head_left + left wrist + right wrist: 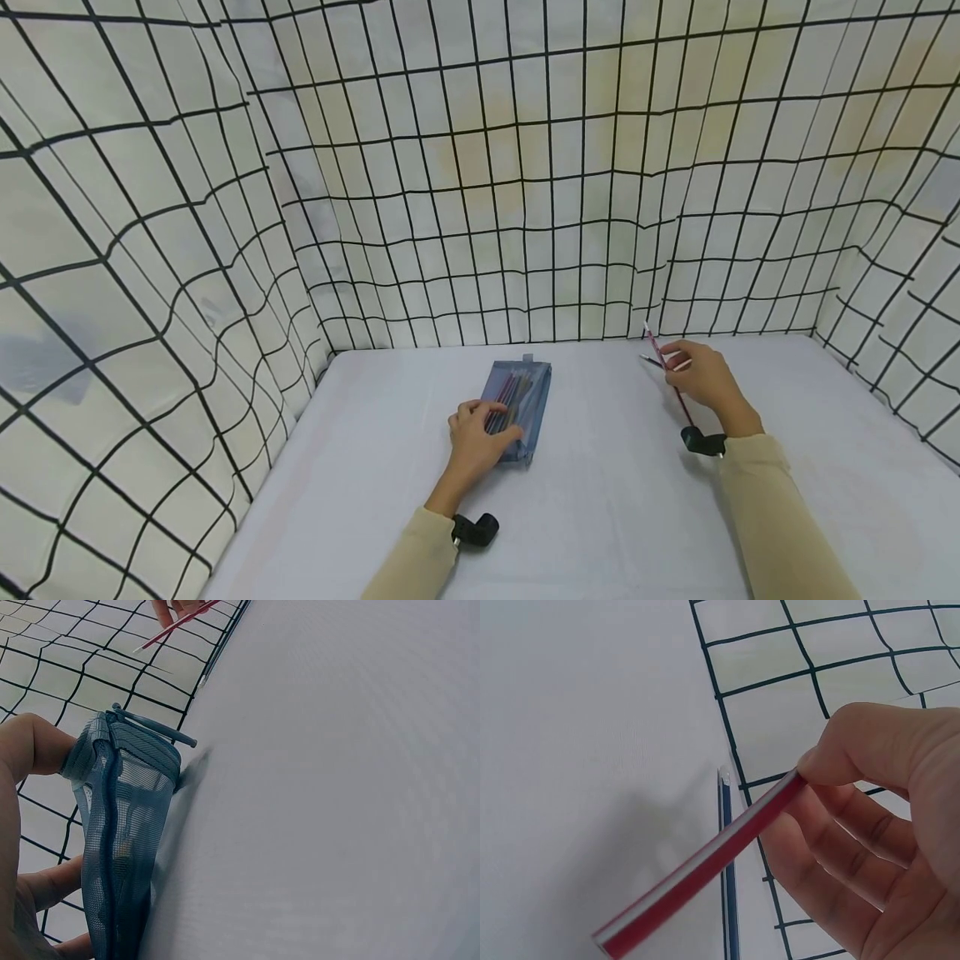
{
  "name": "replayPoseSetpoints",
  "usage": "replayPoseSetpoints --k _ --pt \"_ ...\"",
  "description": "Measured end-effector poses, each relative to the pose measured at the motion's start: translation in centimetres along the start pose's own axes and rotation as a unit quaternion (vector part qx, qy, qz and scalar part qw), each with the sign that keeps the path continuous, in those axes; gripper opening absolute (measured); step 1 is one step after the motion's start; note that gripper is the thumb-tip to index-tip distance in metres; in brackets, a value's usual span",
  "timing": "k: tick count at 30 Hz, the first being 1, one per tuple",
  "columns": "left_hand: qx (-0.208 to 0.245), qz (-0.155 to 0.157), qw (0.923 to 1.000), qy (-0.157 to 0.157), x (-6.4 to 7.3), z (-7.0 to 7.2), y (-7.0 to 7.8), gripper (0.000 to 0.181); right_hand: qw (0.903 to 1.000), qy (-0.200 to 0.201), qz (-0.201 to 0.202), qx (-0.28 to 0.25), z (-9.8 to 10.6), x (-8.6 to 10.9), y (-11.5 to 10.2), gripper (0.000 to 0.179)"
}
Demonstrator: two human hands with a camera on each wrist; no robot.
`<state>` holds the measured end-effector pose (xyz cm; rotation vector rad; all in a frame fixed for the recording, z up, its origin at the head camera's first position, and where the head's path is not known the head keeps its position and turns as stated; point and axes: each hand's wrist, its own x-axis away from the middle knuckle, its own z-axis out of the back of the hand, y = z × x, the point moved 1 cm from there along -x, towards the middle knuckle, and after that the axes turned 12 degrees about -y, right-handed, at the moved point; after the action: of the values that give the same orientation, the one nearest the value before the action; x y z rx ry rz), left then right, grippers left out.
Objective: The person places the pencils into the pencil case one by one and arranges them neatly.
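Note:
A blue mesh pencil case (538,400) lies on the white table, with several pencils (507,390) showing through its top. My left hand (477,433) holds it from above, thumb at the near end and curved fingers on the left part. In the left wrist view, the zip (109,825) runs along the case's side. Over to the right, my right hand (701,379) pinches a red pencil with a silver stripe (705,862) between thumb and fingertips, slanted above the table. Beneath it lies a dark blue pencil (730,915), partly covered by the red one in the right wrist view.
A white wall covered in black grid lines (480,208) rises behind the table and along both sides. The white tabletop (600,500) extends between and in front of the hands. Each wrist wears a small black camera (476,530).

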<state>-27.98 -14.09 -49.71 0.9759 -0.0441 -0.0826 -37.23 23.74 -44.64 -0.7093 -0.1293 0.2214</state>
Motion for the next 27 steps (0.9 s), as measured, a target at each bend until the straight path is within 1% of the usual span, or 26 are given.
replayPoseSetpoints --k 6,11,16,21,27 --pt "-0.001 -0.002 1.0 0.003 -0.2 -0.1 -0.1 0.046 0.9994 -0.006 -0.003 -0.033 -0.2 0.0 -0.2 0.046" --pt "-0.001 -0.004 1.0 0.004 -0.2 -0.1 -0.2 0.046 0.9978 -0.003 0.002 -0.066 -0.4 0.0 -0.3 0.045" --pt "0.001 -0.005 1.0 0.003 -0.2 0.0 -0.1 0.046 0.9952 0.0 0.0 -0.098 -0.8 -0.2 -0.4 0.046" --pt "0.0 -0.005 1.0 0.003 -0.1 0.0 -0.1 0.047 0.9902 -0.003 -0.002 -0.139 -1.2 -0.3 -0.7 0.048" --pt "-0.001 -0.003 1.0 0.003 -0.1 0.0 0.0 0.047 0.982 -0.019 0.001 -0.188 -1.8 -0.6 -1.0 0.049"
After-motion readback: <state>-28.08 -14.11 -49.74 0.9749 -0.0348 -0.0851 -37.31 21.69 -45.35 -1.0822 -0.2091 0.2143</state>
